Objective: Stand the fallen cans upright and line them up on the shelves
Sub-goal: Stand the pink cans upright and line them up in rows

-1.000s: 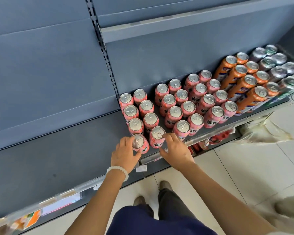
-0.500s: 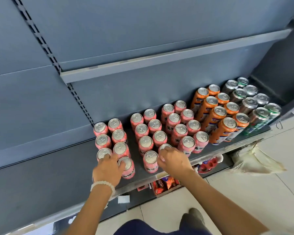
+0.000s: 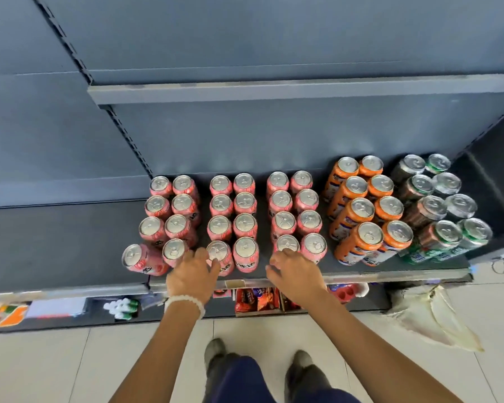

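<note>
Pink cans (image 3: 245, 205) stand upright on the dark grey shelf (image 3: 70, 242) in three blocks, each two columns wide. My left hand (image 3: 192, 276) grips the front-left pink can (image 3: 217, 251) of the middle block, fingers on its left and thumb at its front. My right hand (image 3: 293, 276) has its fingertips curled on the front-left pink can (image 3: 287, 243) of the right block. One pink can (image 3: 134, 257) at the far left front sits out of line and looks tilted to the left.
Tall orange cans (image 3: 361, 210) and green and silver cans (image 3: 437, 205) stand in rows to the right. An upper shelf edge (image 3: 274, 88) juts out above. Snack packets (image 3: 256, 298) lie on the lower shelf. A plastic bag (image 3: 431, 315) lies on the floor at the right.
The view has swung to face the shelf squarely. My left hand has moved from the left block's front can to the middle block's; my right hand now touches the right block's front can.
</note>
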